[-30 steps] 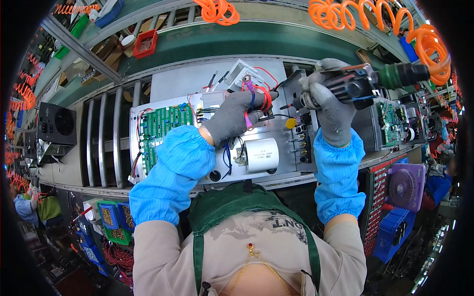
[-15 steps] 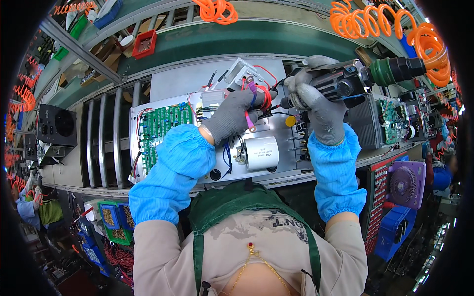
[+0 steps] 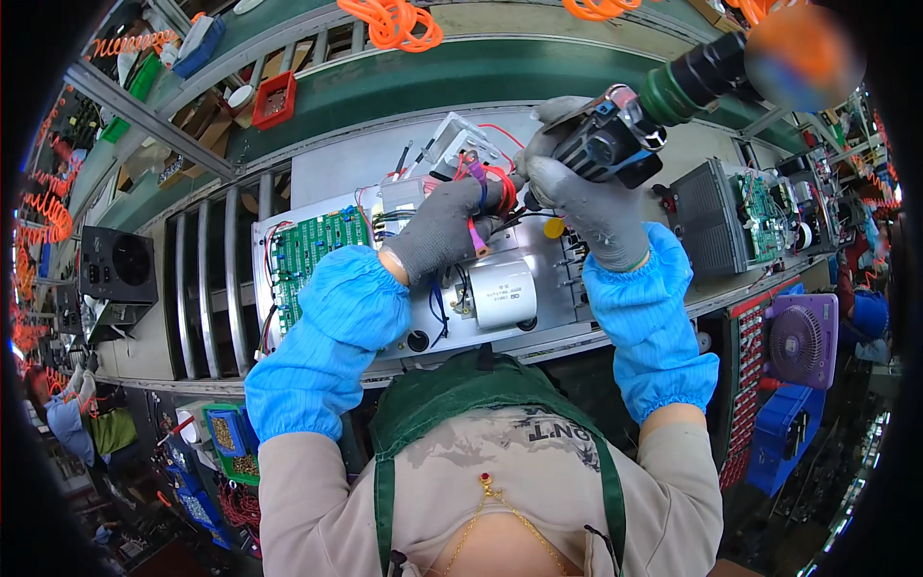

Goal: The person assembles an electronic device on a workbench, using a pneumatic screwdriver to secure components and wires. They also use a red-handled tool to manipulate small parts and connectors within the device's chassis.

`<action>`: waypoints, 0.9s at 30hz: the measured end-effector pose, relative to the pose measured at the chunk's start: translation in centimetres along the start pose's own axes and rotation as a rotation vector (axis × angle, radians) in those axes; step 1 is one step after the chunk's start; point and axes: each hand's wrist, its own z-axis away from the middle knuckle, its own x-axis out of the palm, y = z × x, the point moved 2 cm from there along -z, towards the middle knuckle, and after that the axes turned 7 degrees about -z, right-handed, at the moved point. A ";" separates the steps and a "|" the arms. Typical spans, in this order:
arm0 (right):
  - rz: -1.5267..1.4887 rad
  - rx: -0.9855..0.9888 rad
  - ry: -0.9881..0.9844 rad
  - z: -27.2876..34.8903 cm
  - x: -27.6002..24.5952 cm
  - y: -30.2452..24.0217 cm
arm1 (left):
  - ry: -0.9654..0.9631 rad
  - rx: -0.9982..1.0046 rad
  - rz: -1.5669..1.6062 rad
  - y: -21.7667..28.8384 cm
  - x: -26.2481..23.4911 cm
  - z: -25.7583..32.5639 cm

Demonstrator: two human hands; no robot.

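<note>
Both my hands wear grey gloves and are over a metal chassis plate [image 3: 552, 274]. My left hand [image 3: 444, 229] is closed around a bundle of red wires [image 3: 503, 190] with purple-sleeved ends. My right hand [image 3: 598, 213] grips a black power driver [image 3: 598, 144] with a dark green collar. The driver's nose points down left, close to the wires; its tip is hidden by my fingers. A green circuit board [image 3: 322, 252] lies left of my left hand. Nearer me stands a white cylindrical capacitor [image 3: 504, 293]. A yellow disc [image 3: 555, 228] shows under my right hand.
Metal rollers [image 3: 206, 288] run along the left of the bench. Another chassis with a finned heat sink [image 3: 707, 216] stands to the right. Beyond the bench are a red bin [image 3: 276, 101] and an orange coiled hose [image 3: 394, 24]. A purple fan [image 3: 803, 341] sits lower right.
My right hand and the driver have shifted left and tilted, bringing the driver's nose closer to the wires. My left hand keeps its hold on the wires, and the whole view has swung slightly.
</note>
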 end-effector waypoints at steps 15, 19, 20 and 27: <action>0.012 -0.047 -0.077 0.5 -0.5 0.6 | -0.054 -0.067 0.019 -1.0 0.0 0.1; 0.069 -0.019 -0.110 0.5 0.3 -0.4 | -0.025 -0.055 0.098 -0.7 0.1 0.2; 0.107 -0.032 -0.108 0.5 0.4 -0.4 | -0.028 -0.052 0.099 -0.6 0.1 0.2; 0.226 0.034 -0.145 0.6 0.3 0.3 | -0.184 -0.085 -0.124 0.9 -0.6 0.1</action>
